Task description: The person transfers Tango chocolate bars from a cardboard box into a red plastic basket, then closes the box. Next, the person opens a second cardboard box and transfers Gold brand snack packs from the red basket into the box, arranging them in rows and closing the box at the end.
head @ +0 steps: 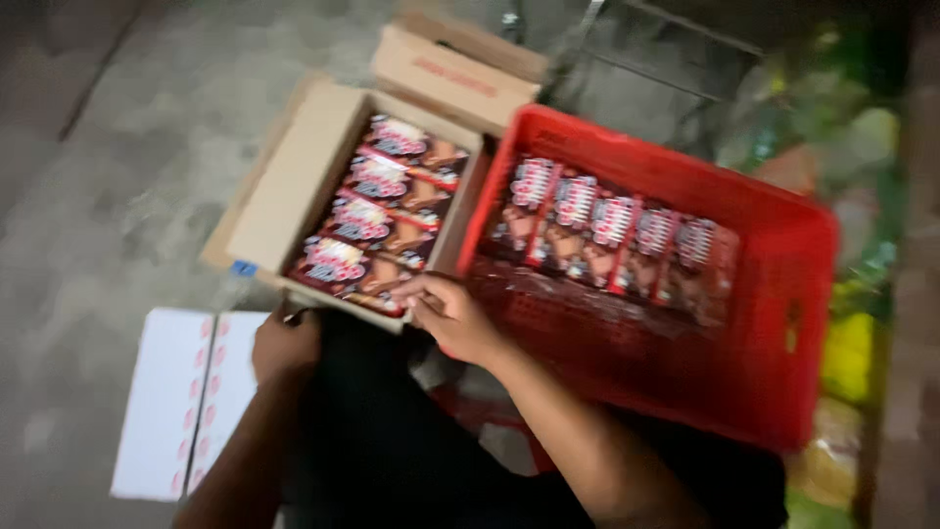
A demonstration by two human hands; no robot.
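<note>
Right hand point(452, 315) seemingly pinches a red packet point(345, 266) in the cardboard box point(294, 186); left hand point(284, 345) fisted, grip unclear.

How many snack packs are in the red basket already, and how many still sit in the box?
Done: about five packs lie in a row in the red crate. In hand: the right hand rests at the cardboard box edge; the left hand sits just below it. Left: about four packs still in the box. The picture is blurry, so counts are rough.

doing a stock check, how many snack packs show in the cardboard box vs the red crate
Packs in the open cardboard box: 4
Packs in the red crate: 5
Total: 9
The right hand rests at the box's near edge; blur may hide more.
</note>
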